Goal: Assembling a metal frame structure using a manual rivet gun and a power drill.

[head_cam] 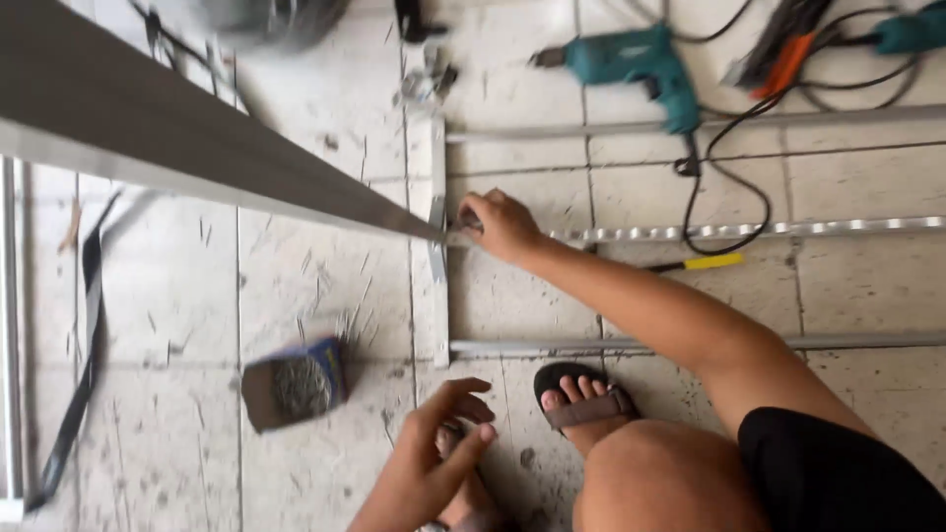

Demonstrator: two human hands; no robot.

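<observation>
Tiled floor | right hand (501,225) pinches profile (207,163), seemingly, running upper-left | left hand (434,463) half-open, empty

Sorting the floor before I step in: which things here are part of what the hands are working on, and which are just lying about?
In use:
right hand at the joint of the aluminium frame
long metal bar meeting that joint
left hand, holding nothing visible
open box of screws

Lying about:
teal drill
yellow-handled tool
black strap

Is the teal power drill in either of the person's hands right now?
No, the teal drill lies on the tiled floor, apart from both the right hand and left hand.
</observation>
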